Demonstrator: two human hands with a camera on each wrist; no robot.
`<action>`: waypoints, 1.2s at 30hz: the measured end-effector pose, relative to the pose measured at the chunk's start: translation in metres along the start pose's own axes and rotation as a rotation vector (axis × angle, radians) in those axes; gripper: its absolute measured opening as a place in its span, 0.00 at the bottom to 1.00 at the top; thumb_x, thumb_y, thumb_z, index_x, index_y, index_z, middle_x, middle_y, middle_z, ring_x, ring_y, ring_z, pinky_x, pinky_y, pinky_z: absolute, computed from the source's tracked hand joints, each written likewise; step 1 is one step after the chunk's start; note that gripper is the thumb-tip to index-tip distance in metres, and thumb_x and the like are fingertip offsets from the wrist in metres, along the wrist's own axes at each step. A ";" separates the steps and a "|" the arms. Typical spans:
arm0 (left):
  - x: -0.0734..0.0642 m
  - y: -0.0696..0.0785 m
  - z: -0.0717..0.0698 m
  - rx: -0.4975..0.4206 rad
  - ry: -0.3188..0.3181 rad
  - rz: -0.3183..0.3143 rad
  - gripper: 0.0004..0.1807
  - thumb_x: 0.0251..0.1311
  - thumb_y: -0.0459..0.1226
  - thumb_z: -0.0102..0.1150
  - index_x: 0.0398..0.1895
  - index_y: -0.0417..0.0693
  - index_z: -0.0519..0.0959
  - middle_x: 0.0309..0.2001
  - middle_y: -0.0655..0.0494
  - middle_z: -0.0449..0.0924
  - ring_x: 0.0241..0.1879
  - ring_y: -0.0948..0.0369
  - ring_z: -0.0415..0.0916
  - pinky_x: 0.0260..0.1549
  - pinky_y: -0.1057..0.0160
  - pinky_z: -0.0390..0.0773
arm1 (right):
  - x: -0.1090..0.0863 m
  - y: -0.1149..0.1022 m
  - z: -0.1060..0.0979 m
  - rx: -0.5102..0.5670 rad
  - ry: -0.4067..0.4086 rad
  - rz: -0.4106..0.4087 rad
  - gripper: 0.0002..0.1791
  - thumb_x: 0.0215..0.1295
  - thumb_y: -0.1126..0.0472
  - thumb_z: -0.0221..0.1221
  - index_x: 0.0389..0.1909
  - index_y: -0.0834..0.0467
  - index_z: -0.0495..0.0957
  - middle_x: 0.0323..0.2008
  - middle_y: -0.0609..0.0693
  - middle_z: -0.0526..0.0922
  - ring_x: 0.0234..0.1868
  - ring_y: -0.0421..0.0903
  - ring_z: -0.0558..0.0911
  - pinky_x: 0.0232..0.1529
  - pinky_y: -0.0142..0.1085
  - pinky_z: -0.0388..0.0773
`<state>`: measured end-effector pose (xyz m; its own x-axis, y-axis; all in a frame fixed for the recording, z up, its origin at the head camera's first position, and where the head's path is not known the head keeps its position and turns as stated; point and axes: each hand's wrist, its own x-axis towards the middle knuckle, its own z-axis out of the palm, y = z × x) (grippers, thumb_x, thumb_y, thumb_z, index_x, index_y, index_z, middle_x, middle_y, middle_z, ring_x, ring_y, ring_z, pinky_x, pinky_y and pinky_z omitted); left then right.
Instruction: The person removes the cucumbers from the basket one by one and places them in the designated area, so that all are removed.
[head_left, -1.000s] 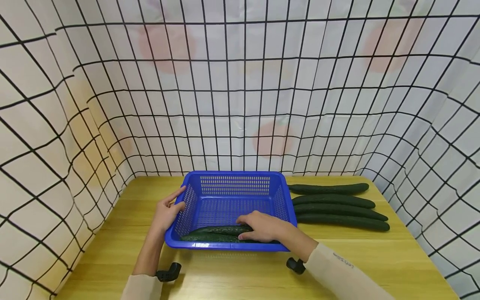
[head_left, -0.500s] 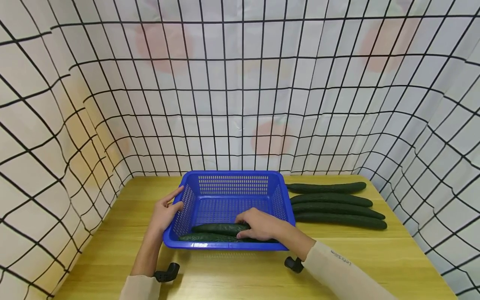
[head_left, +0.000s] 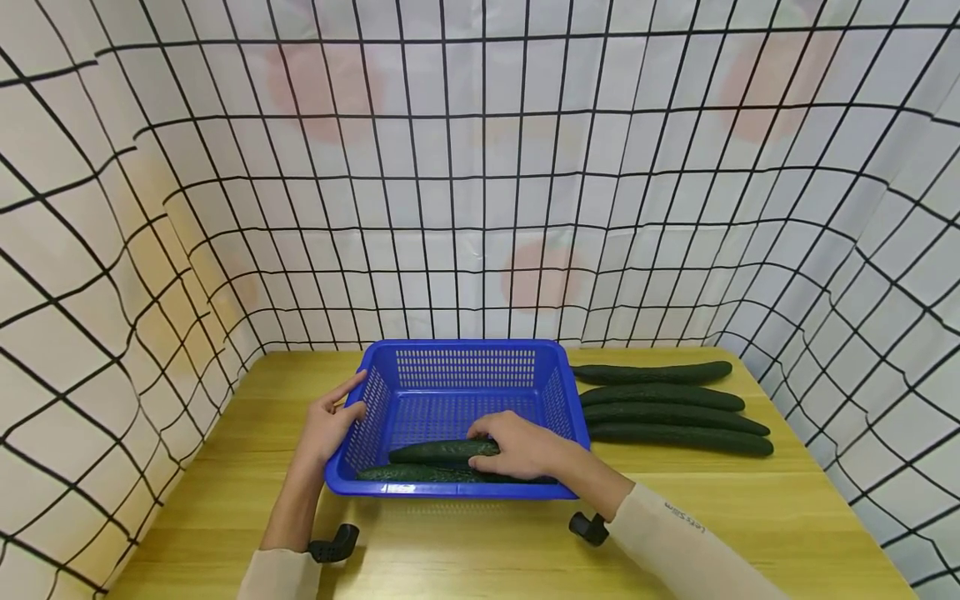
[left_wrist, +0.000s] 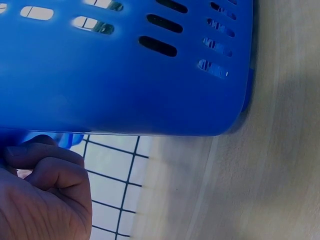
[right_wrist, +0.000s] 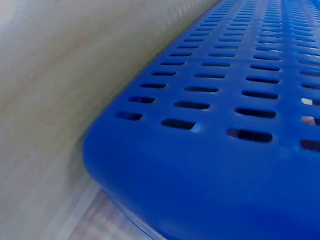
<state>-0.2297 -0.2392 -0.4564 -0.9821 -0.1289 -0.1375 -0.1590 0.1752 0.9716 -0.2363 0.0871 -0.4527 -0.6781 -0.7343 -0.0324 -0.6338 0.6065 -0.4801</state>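
Note:
A blue plastic basket (head_left: 457,490) with slotted walls sits on the wooden table. My left hand (head_left: 330,429) grips its left rim; the left wrist view shows curled fingers (left_wrist: 62,172) beside the basket wall. Inside the basket, my right hand (head_left: 525,447) holds a dark green cucumber (head_left: 431,452) by its right part, thumb on the near side and fingers across the far side. Another cucumber (head_left: 405,473) lies along the front wall, partly under the right hand. The right wrist view is filled by the basket's outer wall (right_wrist: 175,165), with the hand mostly hidden behind it.
Several cucumbers (head_left: 675,417) lie side by side on the table (head_left: 675,500), right of the basket. Black mesh (head_left: 487,179) over a white sheet encloses the back and sides. Black fittings (head_left: 337,543) show near both wrists.
The held cucumber has risen slightly and shifted back from the front one, opening a gap between them. The right hand moved with it. The left hand stays on the rim.

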 end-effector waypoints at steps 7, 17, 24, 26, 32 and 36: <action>-0.004 0.006 0.000 -0.002 -0.006 -0.011 0.37 0.59 0.31 0.59 0.75 0.61 0.72 0.16 0.61 0.66 0.23 0.58 0.76 0.26 0.62 0.81 | -0.003 -0.002 -0.004 -0.005 0.090 -0.034 0.24 0.68 0.41 0.64 0.57 0.52 0.85 0.54 0.46 0.86 0.57 0.45 0.83 0.58 0.42 0.81; 0.001 0.000 0.001 -0.008 0.023 0.010 0.37 0.55 0.31 0.59 0.71 0.65 0.75 0.20 0.60 0.76 0.23 0.59 0.77 0.25 0.62 0.82 | -0.012 -0.007 -0.016 -0.017 0.210 -0.041 0.22 0.71 0.43 0.61 0.61 0.48 0.83 0.55 0.44 0.85 0.55 0.43 0.83 0.53 0.42 0.82; 0.000 -0.001 0.000 -0.011 0.004 0.002 0.37 0.58 0.32 0.60 0.72 0.65 0.74 0.17 0.61 0.72 0.23 0.59 0.77 0.24 0.62 0.81 | -0.022 -0.011 -0.027 -0.009 0.273 -0.068 0.23 0.72 0.43 0.60 0.64 0.46 0.81 0.57 0.43 0.83 0.55 0.43 0.83 0.51 0.42 0.82; -0.001 -0.001 0.000 -0.016 0.000 0.004 0.37 0.58 0.32 0.60 0.73 0.65 0.74 0.17 0.61 0.71 0.23 0.59 0.76 0.24 0.62 0.81 | -0.027 -0.014 -0.031 0.001 0.281 -0.073 0.24 0.72 0.43 0.60 0.65 0.44 0.80 0.58 0.42 0.82 0.56 0.42 0.82 0.52 0.42 0.82; 0.000 -0.002 0.001 -0.015 0.003 0.002 0.36 0.58 0.32 0.59 0.72 0.65 0.74 0.20 0.58 0.77 0.23 0.59 0.78 0.24 0.61 0.83 | -0.040 -0.018 -0.043 0.033 0.305 -0.077 0.24 0.72 0.44 0.60 0.66 0.42 0.79 0.61 0.41 0.81 0.58 0.42 0.81 0.53 0.41 0.81; 0.001 -0.001 0.001 -0.020 0.011 0.005 0.36 0.58 0.31 0.59 0.72 0.65 0.75 0.27 0.53 0.84 0.26 0.57 0.80 0.26 0.60 0.83 | -0.048 -0.016 -0.052 0.004 0.339 -0.083 0.23 0.73 0.44 0.60 0.67 0.41 0.78 0.61 0.41 0.80 0.60 0.42 0.80 0.54 0.42 0.81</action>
<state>-0.2301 -0.2383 -0.4579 -0.9817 -0.1389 -0.1307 -0.1520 0.1566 0.9759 -0.2133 0.1286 -0.3976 -0.7101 -0.6371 0.2996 -0.6906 0.5473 -0.4728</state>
